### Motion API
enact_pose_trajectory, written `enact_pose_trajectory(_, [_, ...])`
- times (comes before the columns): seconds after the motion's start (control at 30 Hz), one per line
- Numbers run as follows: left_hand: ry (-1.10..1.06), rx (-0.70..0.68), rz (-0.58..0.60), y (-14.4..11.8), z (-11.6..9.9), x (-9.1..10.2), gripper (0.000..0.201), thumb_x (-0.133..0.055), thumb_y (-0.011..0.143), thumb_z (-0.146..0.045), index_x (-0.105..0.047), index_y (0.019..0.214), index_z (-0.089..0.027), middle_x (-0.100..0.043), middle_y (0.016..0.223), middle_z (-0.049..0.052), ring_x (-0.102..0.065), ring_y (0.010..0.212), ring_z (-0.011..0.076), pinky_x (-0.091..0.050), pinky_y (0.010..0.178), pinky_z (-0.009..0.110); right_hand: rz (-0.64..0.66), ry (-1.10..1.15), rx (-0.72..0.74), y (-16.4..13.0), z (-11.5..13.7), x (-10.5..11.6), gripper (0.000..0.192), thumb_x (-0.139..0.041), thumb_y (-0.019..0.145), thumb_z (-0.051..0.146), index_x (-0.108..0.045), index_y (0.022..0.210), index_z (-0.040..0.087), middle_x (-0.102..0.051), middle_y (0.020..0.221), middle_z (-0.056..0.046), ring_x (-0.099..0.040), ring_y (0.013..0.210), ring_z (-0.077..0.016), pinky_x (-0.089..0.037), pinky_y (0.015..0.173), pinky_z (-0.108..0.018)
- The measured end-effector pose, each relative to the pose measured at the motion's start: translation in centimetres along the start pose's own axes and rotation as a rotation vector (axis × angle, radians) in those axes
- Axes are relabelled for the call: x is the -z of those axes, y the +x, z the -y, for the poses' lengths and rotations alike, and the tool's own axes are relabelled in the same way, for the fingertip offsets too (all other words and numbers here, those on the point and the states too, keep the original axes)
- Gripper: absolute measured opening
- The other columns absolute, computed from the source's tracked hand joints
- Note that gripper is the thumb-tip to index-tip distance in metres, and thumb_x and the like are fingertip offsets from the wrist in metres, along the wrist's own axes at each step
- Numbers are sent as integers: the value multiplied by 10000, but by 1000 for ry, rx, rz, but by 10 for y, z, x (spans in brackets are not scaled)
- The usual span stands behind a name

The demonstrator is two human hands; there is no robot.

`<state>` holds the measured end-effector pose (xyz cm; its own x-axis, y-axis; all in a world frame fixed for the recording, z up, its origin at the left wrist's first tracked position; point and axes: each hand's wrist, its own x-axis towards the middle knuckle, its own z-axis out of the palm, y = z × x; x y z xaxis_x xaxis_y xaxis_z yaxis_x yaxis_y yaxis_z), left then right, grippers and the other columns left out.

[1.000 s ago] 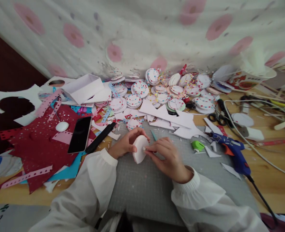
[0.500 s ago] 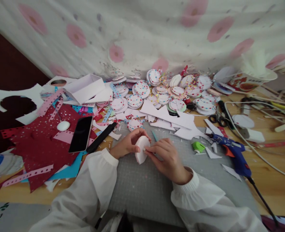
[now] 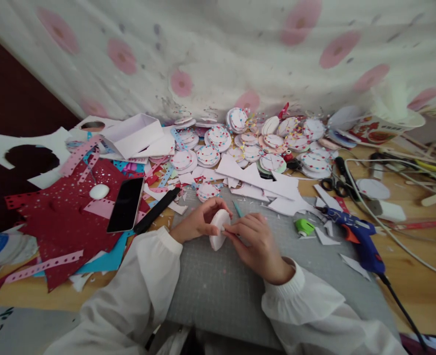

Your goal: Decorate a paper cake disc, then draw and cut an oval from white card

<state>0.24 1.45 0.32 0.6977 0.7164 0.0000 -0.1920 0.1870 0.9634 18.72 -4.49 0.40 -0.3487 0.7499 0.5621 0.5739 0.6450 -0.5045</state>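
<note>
A white disc [image 3: 219, 238] tilts on edge above the grey mat [image 3: 210, 286], grasped by the left hand [image 3: 198, 220]; the right hand [image 3: 256, 242] pinches a small pale piece [image 3: 222, 228] at its face. Beyond, a teal stick [image 3: 237, 209] and paper scraps [image 3: 258, 178] lie before crowded decorated discs [image 3: 218, 138]. A blue glue gun [image 3: 365, 250] lies right, a phone [image 3: 126, 204] left.

The left hand [image 3: 200, 221] holds a white disc [image 3: 219, 239] on edge above a grey mat [image 3: 210, 291]; the right hand [image 3: 256, 244] pinches a small piece [image 3: 222, 228] at its face. Beyond lie decorated discs [image 3: 218, 138] and paper scraps [image 3: 254, 177]. 1 phone [image 3: 125, 204] lies to the left, 1 glue gun [image 3: 367, 241] and scissors [image 3: 340, 188] to the right.
</note>
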Motion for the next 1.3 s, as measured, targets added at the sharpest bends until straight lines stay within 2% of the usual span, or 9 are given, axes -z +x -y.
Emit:
enact_pose_trajectory(0.33, [-26, 14, -7, 0, 5, 1, 713, -844, 534, -589, -523, 1029, -189, -546, 1012, 49, -511, 935, 194, -377, 809, 284, 35, -39, -61, 1, 3, -1, 146, -559, 922, 213, -601, 782, 203, -637, 699, -26, -559, 677, -169, -363, 667, -321])
enact_pose_trajectory(0.5, [-31, 14, 1, -1, 1, -1, 712, -809, 564, -627, -522, 1043, -185, -569, 1016, 60, -525, 943, 205, -392, 806, 290, 51, -97, -84, 1, 2, 0, 322, -484, 966, 224, -517, 646, 204, -561, 605, -5, -486, 600, -152, -337, 657, -323])
enact_pose_trajectory(0.57, [-19, 11, -16, -2, -1, -1, 710, -763, 599, -668, -522, 1053, -179, -577, 1008, 63, -535, 905, 197, -399, 778, 281, 8, -60, -101, 3, 2, 3, 345, -438, 978, 208, -513, 641, 206, -535, 582, -2, -473, 582, -152, -338, 650, -328])
enact_pose_trajectory(0.73, [16, 6, -74, -4, -2, -1, 703, -669, 664, -730, -534, 1062, -166, -592, 1019, 77, -553, 851, 186, -407, 715, 257, -14, 162, -145, 4, 5, 12, 278, -394, 985, 227, -641, 861, 200, -640, 722, -38, -572, 712, -175, -384, 701, -346])
enact_pose_trajectory(0.87, [-45, 13, -89, -4, 2, 0, 716, -656, 672, -737, -515, 1088, -172, -613, 1041, 95, -576, 818, 178, -415, 692, 257, -18, 175, -140, 3, 5, 12, 423, -372, 994, 219, -627, 656, 198, -531, 518, 14, -476, 521, -131, -361, 682, -354])
enact_pose_trajectory(1.0, [-52, 4, -90, -3, 3, 0, 705, -664, 668, -732, -523, 1067, -168, -618, 1037, 95, -580, 818, 176, -417, 694, 255, -25, 236, -185, 3, 5, 12, 380, -373, 998, 283, -687, 798, 203, -583, 587, -1, -536, 593, -150, -373, 678, -346])
enact_pose_trajectory(1.13, [-61, 5, -78, -3, 4, 1, 709, -668, 668, -728, -518, 1079, -170, -620, 1047, 98, -585, 821, 175, -425, 693, 255, -26, 288, -183, 5, 5, 14, 473, -359, 1006, 275, -644, 636, 206, -528, 490, 33, -490, 491, -117, -377, 711, -348])
enact_pose_trajectory(1.23, [-40, 1, -80, -3, 5, 2, 708, -657, 681, -729, -520, 1087, -165, -616, 1043, 98, -582, 832, 172, -426, 700, 251, -38, 320, -222, 5, 5, 14, 435, -363, 1005, 319, -685, 734, 208, -563, 536, 25, -531, 536, -128, -383, 707, -343])
enact_pose_trajectory(1.3, [-33, 2, -77, -3, 5, 2, 712, -660, 675, -731, -520, 1084, -165, -613, 1048, 101, -582, 836, 174, -425, 698, 250, -9, 334, -240, 4, 5, 14, 444, -366, 1004, 342, -674, 713, 209, -573, 542, 24, -534, 541, -129, -383, 704, -341])
